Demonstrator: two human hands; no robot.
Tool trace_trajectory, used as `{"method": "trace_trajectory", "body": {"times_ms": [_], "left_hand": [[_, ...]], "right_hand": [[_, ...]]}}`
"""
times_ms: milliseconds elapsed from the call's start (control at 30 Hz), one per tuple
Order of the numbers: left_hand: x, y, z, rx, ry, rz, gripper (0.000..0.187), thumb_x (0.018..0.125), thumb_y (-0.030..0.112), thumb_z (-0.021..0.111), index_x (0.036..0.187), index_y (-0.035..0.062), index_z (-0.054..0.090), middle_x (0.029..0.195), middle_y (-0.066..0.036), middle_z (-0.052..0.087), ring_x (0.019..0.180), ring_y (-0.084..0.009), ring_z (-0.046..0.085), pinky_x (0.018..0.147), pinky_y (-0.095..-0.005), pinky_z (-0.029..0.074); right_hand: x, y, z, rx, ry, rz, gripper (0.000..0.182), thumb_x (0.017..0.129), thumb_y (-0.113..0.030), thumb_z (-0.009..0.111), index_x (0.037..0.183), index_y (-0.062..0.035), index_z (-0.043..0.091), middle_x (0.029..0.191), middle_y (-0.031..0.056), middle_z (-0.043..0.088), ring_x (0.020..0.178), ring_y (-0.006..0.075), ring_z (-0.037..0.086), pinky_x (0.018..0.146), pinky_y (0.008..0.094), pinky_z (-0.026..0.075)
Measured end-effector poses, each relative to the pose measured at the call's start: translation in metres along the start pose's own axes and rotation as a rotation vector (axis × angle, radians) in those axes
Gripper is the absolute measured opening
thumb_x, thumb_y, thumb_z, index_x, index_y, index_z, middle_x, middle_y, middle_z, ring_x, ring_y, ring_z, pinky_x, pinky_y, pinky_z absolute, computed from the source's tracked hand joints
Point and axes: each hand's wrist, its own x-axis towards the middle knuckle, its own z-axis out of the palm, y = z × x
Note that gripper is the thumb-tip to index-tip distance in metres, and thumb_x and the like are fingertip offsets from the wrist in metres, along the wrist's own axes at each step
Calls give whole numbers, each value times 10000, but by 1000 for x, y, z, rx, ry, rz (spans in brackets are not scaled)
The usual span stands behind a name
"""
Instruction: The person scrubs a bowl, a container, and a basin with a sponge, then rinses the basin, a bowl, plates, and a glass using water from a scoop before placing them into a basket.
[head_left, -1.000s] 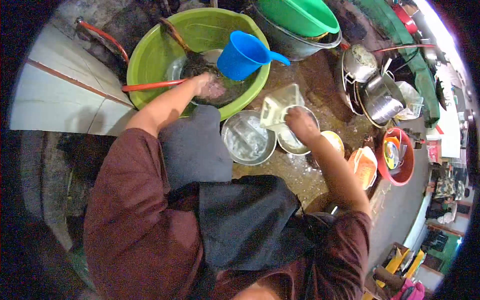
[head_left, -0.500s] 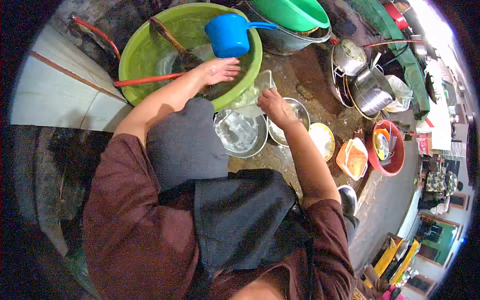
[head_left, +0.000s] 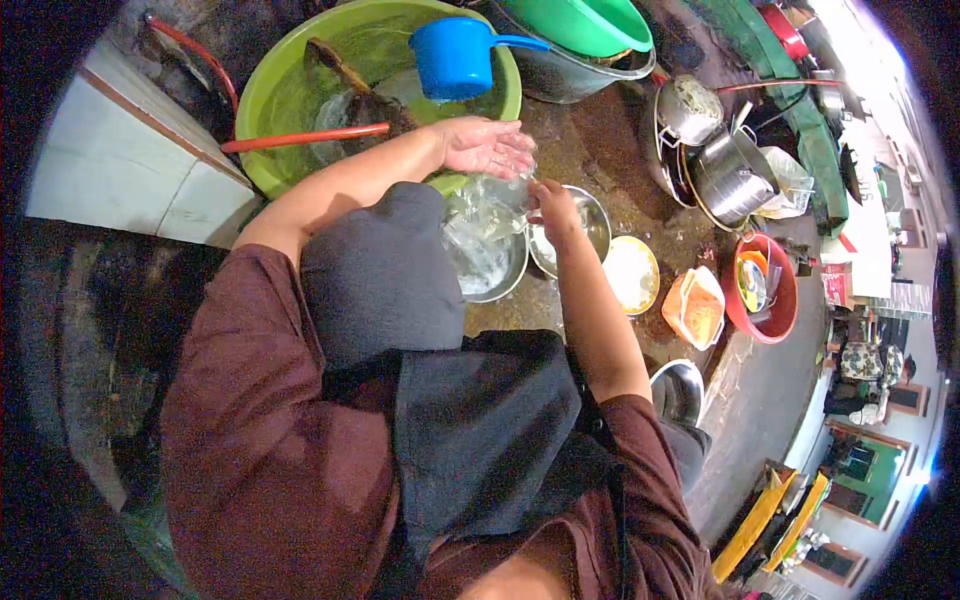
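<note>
1 of our hands, the left hand [head_left: 487,148], spreads wide and empty near the tub [head_left: 270,100]'s rim, while our right hand [head_left: 553,210] narrowly pinches the clear container [head_left: 512,198], blurred amid splashing water [head_left: 478,238], above the metal bowl [head_left: 512,280] between us and the tub.

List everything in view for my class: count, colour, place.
Large round plastic tub: 1, olive-green, upper left
Plastic dipper: 1, blue, over tub
Hose: at least 1, red, across tub
Plastic basin: 1, bright green, atop grey basin
Round metal bowls: 2, silver, near hands
Round dish: 1, white, yellow-rimmed, centre right
Small container: 1, orange and white, beside red bucket
Metal pots: at least 2, silver, upper right
Background items: too small to count
Clear plastic container: 1, blurred, in right hand
Left hand: 1, bare, by tub rim
Right hand: 1, bare, near bowls
Shirt: 1, maroon, bottom
</note>
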Motion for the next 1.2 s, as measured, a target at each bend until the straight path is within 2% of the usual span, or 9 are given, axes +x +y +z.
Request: {"method": "trace_trajectory", "body": {"times_ms": [400,433,500,600,733,800,933,1033,1200], "left_hand": [[-19,-39,-180,266,896,124,403,889,351,430,1146,44,469,1054,-100,577,937,-255,565,835,-368,453],[-12,-41,-208,-64,110,81,416,892,358,420,1146,32,468,1051,-117,576,941,-264,565,844,-376,450],[-33,-22,-131,-269,468,69,445,900,359,404,1133,-14,476,1048,-175,575,971,-284,561,873,-393,440],[-10,-6,-53,-168,-116,124,447,902,309,426,1137,-69,464,1141,-224,518,1041,-300,525,907,-369,427],[4,-9,32,39,-93,36,444,900,333,442,1213,17,447,1152,-143,534,1050,-252,530,861,-384,451],[6,-6,21,144,-17,75,435,894,337,458,1220,49,447,1137,-115,544,1023,-236,543,841,-378,458],[-17,9,-53,194,364,371,394,889,324,470,1169,48,476,1098,-99,560,1011,-233,536,882,-380,424],[-28,-7,-106,76,617,307,413,884,317,472,1182,32,448,1172,-129,502,1094,-235,471,923,-382,386],[-30,-32,-148,249,795,266,389,884,314,451,1174,55,460,1138,-108,524,1039,-233,495,883,-364,403]], "right_hand": [[-27,65,-33,990,38,296,129,893,-172,420,785,-150,486,672,8,432,628,158,435,854,650,323],[-29,65,-30,1031,53,299,167,907,-179,393,765,-141,473,655,19,419,625,165,428,866,645,315],[-18,80,-29,1048,55,300,126,887,-188,430,783,-137,480,670,24,429,650,187,439,837,657,325],[-3,76,-16,1065,49,309,133,890,-199,423,784,-133,471,664,31,424,681,199,445,842,653,324],[3,55,1,1083,-54,262,151,912,-193,378,811,-135,475,676,30,434,720,193,446,879,636,313],[-24,26,13,661,14,-53,99,889,-190,429,846,-139,501,705,16,462,727,184,461,829,625,347],[-19,33,-4,589,107,16,96,831,-193,545,891,-121,566,698,-4,504,691,170,497,690,458,445],[-37,28,-14,-434,250,-491,116,780,-174,602,806,-61,598,771,104,595,693,236,559,648,325,452],[-32,50,-17,-1292,28,-764,157,762,-169,514,891,-105,577,917,124,585,946,312,506,921,508,301]]}}
